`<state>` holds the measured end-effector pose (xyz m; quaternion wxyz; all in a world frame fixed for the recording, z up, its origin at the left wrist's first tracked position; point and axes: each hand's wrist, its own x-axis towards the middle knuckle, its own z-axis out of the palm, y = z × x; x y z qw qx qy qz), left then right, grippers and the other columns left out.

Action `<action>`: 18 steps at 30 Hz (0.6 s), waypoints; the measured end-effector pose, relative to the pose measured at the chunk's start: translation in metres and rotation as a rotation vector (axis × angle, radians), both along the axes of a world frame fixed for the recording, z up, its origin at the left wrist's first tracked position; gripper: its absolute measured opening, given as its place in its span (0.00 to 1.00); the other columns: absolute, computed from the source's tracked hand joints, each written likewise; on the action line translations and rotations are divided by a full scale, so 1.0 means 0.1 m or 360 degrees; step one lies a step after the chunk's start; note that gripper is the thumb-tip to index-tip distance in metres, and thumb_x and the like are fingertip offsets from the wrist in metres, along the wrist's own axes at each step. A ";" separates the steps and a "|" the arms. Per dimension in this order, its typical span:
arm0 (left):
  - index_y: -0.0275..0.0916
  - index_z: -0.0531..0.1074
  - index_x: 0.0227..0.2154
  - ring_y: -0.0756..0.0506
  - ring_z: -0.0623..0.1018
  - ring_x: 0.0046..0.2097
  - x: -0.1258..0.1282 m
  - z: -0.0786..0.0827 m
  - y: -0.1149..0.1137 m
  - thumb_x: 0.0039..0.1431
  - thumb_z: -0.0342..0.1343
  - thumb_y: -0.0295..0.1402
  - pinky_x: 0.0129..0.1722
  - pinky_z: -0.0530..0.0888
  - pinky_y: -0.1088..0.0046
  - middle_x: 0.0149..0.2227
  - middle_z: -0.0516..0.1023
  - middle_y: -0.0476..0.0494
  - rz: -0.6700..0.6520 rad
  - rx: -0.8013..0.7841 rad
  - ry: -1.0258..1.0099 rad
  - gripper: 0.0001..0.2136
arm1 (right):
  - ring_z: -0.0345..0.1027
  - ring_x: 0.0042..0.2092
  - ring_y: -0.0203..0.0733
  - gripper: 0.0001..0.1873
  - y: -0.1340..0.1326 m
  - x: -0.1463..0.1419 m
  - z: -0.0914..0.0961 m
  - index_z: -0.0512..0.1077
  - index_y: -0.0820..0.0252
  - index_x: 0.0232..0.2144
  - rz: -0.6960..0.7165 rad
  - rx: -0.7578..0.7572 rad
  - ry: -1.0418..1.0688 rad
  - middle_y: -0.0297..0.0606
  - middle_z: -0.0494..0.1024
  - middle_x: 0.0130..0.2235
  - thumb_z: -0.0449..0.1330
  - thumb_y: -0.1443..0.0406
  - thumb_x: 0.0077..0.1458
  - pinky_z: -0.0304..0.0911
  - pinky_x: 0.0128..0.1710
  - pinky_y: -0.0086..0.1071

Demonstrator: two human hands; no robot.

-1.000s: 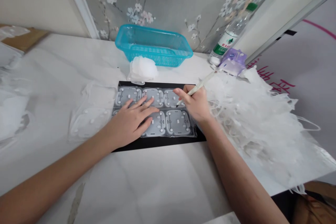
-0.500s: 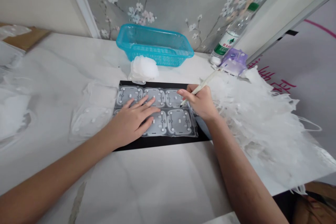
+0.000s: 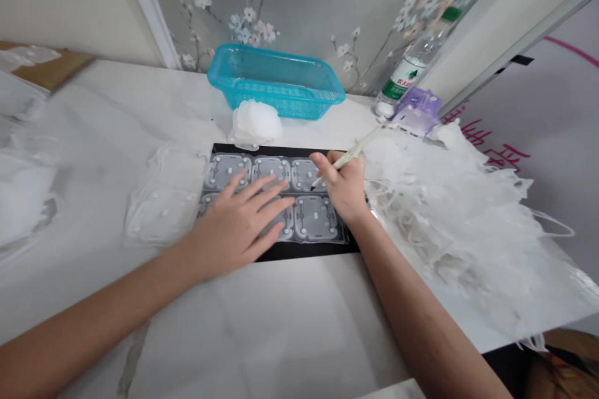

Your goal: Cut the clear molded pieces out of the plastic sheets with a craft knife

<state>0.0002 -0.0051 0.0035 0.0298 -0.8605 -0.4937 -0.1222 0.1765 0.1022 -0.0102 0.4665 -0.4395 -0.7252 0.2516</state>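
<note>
A clear moulded sheet [image 3: 316, 217] with several rounded-square shapes in two rows lies on a black mat [image 3: 306, 252]. Fingers spread, my left hand [image 3: 236, 221] rests flat over the sheet's left and middle part, hiding some of the shapes. A slim white pen-like tool [image 3: 359, 146] is gripped in my right hand [image 3: 345, 186]. Its dark pointed tip is at the lower edge of the upper right shape; whether it touches is too small to tell. Just behind the mat stands a small stack of white translucent pieces [image 3: 256, 123].
A blue plastic basket [image 3: 276, 103] sits against the wall. To its right are a water bottle [image 3: 406, 75] and a purple packet [image 3: 418, 109]. Tangled translucent scraps [image 3: 449, 218] heap up on the right. More clear sheets [image 3: 166, 199] lie at left, beside a white pile [image 3: 23, 193].
My right hand and the tool have moved left along the upper row. The sheet has slid slightly left, and my left hand sits a little further right over it.
</note>
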 end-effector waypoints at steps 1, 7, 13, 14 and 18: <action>0.41 0.66 0.53 0.41 0.61 0.61 0.08 0.03 0.00 0.63 0.39 0.36 0.59 0.52 0.51 0.59 0.63 0.42 -0.0026 0.0001 -0.0003 0.18 | 0.51 0.18 0.28 0.28 -0.01 -0.01 0.00 0.55 0.59 0.10 -0.0009 0.0009 0.0002 0.27 0.57 0.12 0.56 0.49 0.51 0.47 0.21 0.26; 0.39 0.67 0.53 0.36 0.67 0.57 0.56 -0.03 0.10 0.62 0.43 0.35 0.53 0.62 0.53 0.56 0.68 0.35 0.0186 -0.0090 0.0055 0.18 | 0.45 0.19 0.27 0.24 0.00 -0.01 0.00 0.54 0.59 0.11 -0.0066 -0.0045 0.0074 0.25 0.50 0.14 0.54 0.57 0.53 0.44 0.19 0.26; 0.43 0.66 0.54 0.35 0.66 0.57 0.57 -0.16 0.12 0.63 0.43 0.39 0.53 0.63 0.53 0.57 0.65 0.35 0.0207 0.0053 0.0146 0.19 | 0.42 0.19 0.27 0.22 0.09 0.10 0.08 0.52 0.59 0.11 0.0110 -0.0085 -0.0017 0.25 0.48 0.14 0.56 0.60 0.49 0.41 0.18 0.25; 0.43 0.66 0.54 0.35 0.66 0.57 0.55 -0.16 0.12 0.63 0.43 0.39 0.53 0.63 0.53 0.57 0.66 0.35 0.0205 0.0056 0.0155 0.19 | 0.42 0.20 0.27 0.24 0.10 0.12 0.09 0.52 0.59 0.11 0.0129 -0.0081 -0.0034 0.25 0.48 0.14 0.57 0.58 0.49 0.41 0.18 0.25; 0.43 0.67 0.53 0.34 0.66 0.57 0.54 -0.14 0.12 0.63 0.42 0.39 0.52 0.63 0.53 0.57 0.66 0.34 0.0191 0.0024 0.0139 0.18 | 0.41 0.20 0.27 0.28 0.13 0.18 0.10 0.53 0.60 0.10 0.0125 -0.0098 -0.0105 0.25 0.48 0.14 0.61 0.51 0.46 0.41 0.18 0.25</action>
